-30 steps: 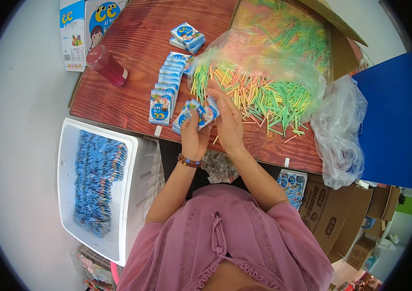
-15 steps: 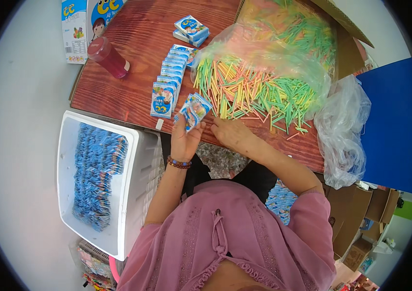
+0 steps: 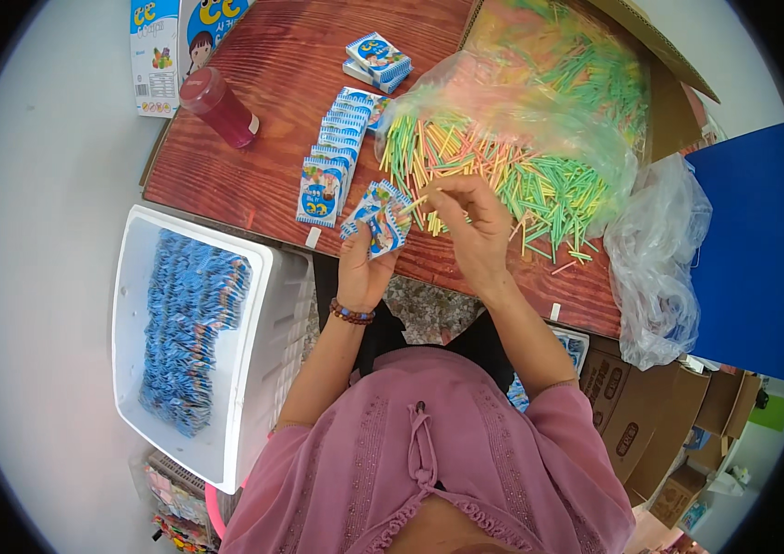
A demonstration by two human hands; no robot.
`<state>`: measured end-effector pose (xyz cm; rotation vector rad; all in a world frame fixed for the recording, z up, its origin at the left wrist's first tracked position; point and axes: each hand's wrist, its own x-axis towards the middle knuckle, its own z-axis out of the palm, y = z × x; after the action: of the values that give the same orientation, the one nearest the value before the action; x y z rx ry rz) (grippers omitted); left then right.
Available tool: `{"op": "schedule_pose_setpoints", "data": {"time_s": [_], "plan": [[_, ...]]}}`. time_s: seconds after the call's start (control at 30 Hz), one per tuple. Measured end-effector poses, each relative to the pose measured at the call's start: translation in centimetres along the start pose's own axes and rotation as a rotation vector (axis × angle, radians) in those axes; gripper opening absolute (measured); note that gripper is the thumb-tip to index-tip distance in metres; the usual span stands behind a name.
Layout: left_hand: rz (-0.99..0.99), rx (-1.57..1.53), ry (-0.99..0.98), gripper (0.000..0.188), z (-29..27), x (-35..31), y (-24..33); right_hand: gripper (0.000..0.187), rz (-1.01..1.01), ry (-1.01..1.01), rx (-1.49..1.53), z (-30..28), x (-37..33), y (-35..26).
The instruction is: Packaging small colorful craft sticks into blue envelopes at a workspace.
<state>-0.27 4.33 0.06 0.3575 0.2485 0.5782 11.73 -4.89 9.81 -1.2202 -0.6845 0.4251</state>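
Observation:
My left hand (image 3: pixel 362 268) holds a fan of small blue sachets (image 3: pixel 379 217) above the near edge of the wooden table (image 3: pixel 263 129). My right hand (image 3: pixel 475 226) pinches a thin pale stick (image 3: pixel 415 203) whose tip touches the sachets. Just beyond my right hand lies a heap of green, yellow and orange sticks (image 3: pixel 512 171) spilling from a clear plastic bag (image 3: pixel 539 102). A row of blue sachets (image 3: pixel 332 162) lies on the table left of my hands.
A white bin (image 3: pixel 253 369) full of blue sachets (image 3: pixel 191 323) stands at my left. A red bottle (image 3: pixel 219 106), printed cartons (image 3: pixel 175 42) and a small stack of blue boxes (image 3: pixel 375 60) sit at the far side. An empty clear bag (image 3: pixel 659 268) and cardboard boxes (image 3: pixel 632 425) are at my right.
My right hand rose from the table edge with a stick and brought it to the sachets. My left hand stayed with the sachets, shifting slightly.

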Motion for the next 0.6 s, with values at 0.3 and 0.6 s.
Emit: {"op": "schedule_pose_setpoints", "data": {"time_s": [0.3,0.6], "plan": [[0.025,-0.021,0.040,0.036,-0.8,0.1,0.6,0.012,-0.415,-0.164,-0.644,0.3,1.2,-0.2],[0.011,-0.033,-0.012,0.039,-1.1,0.0,0.3,0.010,-0.376,-0.247,-0.658,0.3,1.7,0.7]]}}
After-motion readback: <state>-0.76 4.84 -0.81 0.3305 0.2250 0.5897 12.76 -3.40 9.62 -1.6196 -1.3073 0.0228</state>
